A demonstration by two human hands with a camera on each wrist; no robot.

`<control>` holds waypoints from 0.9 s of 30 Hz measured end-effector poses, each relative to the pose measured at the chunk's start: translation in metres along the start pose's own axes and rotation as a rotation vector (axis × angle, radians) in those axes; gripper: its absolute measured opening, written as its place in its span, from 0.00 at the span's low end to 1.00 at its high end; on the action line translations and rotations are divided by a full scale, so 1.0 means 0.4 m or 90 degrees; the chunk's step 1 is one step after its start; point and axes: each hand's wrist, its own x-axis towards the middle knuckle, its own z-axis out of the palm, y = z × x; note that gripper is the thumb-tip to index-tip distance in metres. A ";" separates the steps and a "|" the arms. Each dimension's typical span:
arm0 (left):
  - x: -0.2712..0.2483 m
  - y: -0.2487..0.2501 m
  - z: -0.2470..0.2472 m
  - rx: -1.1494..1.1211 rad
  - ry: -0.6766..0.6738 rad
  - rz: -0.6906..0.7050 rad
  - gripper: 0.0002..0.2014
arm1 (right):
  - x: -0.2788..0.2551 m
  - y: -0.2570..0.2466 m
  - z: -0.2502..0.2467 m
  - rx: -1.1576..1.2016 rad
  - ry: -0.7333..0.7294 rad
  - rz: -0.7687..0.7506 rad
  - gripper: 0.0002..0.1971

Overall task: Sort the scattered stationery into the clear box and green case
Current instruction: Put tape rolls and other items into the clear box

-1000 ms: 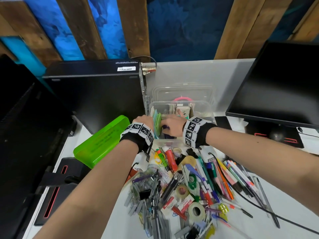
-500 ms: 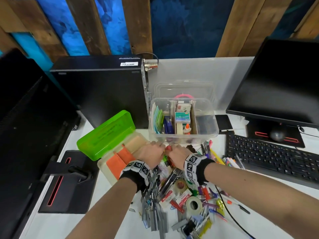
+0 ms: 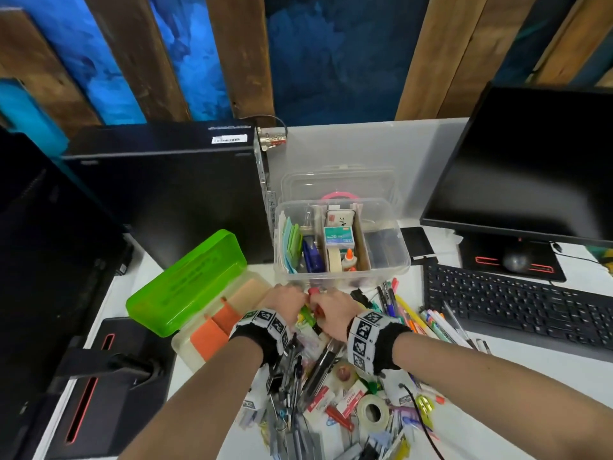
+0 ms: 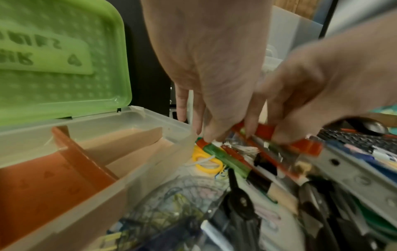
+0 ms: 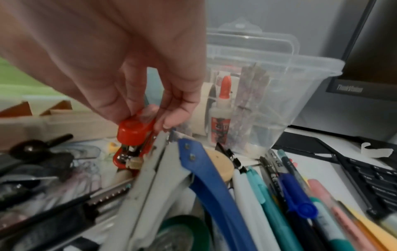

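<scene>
Head view: both hands (image 3: 311, 308) lower, nearer pile (image 3: 335, 393).

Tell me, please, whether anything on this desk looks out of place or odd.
The unsorted stationery pile spills right up to the keyboard, pens touching its edge. Otherwise nothing is damaged: the clear box and green case stand open.

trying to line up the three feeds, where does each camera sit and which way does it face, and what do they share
Head: worn on the head, looking forward and down over the desk at the clear box, green case and stationery pile; both forearms show.
Left wrist: looks along the left hand at the pile; the open case sits left.
Right wrist: looks along the right hand, which pinches the red stapler; the box stands behind.
Shared: both wrist views show the stapler.
</scene>
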 end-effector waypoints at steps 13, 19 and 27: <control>-0.019 -0.013 -0.021 0.062 -0.049 0.130 0.30 | 0.062 0.008 -0.345 0.401 -0.116 -0.001 0.06; -0.023 -0.016 -0.015 0.090 0.004 0.168 0.25 | 0.197 0.039 -0.320 0.427 0.104 0.156 0.13; -0.008 -0.024 0.013 0.053 0.050 0.186 0.19 | 0.308 -0.009 -0.304 -0.074 0.047 0.038 0.08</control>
